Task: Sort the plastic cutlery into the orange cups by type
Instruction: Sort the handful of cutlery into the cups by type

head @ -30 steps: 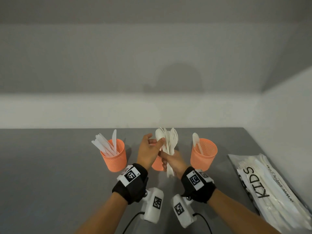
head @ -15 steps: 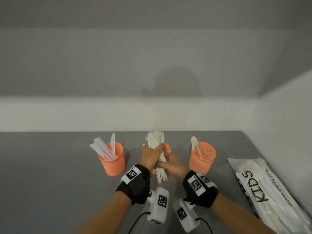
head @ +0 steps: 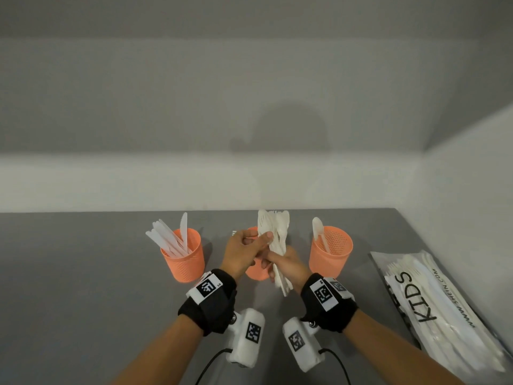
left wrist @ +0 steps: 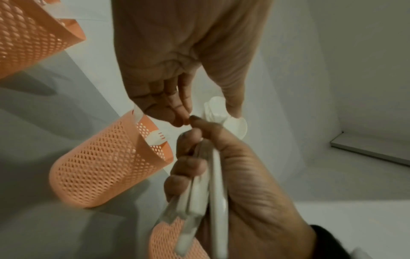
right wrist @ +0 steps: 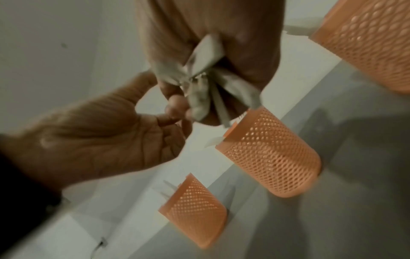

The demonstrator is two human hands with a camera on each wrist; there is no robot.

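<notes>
My right hand (head: 273, 262) grips a bundle of white plastic cutlery (head: 274, 240) by the handles, heads up, over the middle orange cup (head: 256, 272). My left hand (head: 262, 237) pinches the heads of the bundle with its thumb on top. In the left wrist view the thumb lies on spoon heads (left wrist: 221, 112), and a fork (left wrist: 157, 138) stands in the middle cup (left wrist: 106, 157). The left cup (head: 183, 257) holds several knives. A single spoon stands in the right cup (head: 330, 251). The right wrist view shows the fanned handles (right wrist: 206, 84) in my right hand.
A clear plastic bag marked KIDS (head: 433, 301), with more white cutlery inside, lies at the right of the grey table (head: 83, 287). Walls close off the back and the right side.
The bundle leaned left half a second ago and now stands more upright again. Both hands have stayed on it, over the middle cup.
</notes>
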